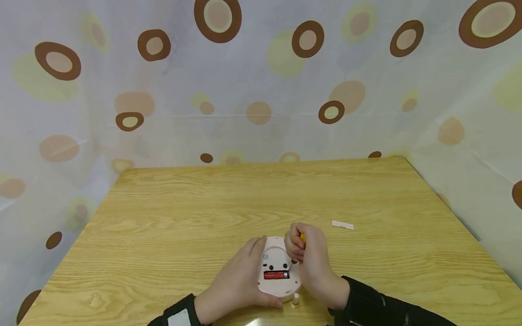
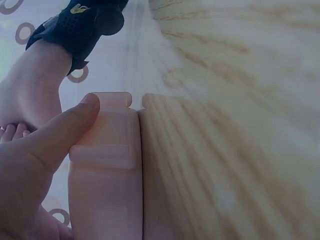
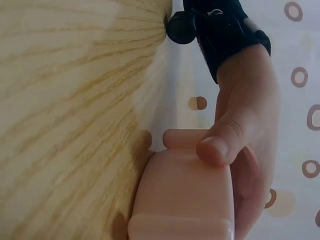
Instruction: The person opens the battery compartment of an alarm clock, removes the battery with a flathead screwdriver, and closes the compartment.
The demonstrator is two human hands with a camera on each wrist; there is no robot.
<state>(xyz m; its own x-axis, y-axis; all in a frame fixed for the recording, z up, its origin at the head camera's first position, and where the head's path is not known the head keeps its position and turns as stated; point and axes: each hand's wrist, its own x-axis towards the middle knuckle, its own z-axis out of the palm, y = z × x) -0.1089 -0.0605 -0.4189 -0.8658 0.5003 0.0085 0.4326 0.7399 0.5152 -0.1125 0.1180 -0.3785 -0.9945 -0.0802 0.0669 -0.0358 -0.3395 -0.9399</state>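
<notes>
From the head view I see my left hand cupping the pink device, its red battery exposed — my right hand pinches a yellow tool. The wrist views show only the thumb on the device's side — no battery.

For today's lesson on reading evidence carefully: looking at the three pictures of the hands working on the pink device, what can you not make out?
- Yellow tool, head view: mostly hidden inside the right hand; its tip and kind are unclear.
- Battery label: too small to read.
- Pink device: its front faces down on the table.
- Both wrist views: blurred, showing only the device's side; the left hand is cut off by the edge.
</notes>
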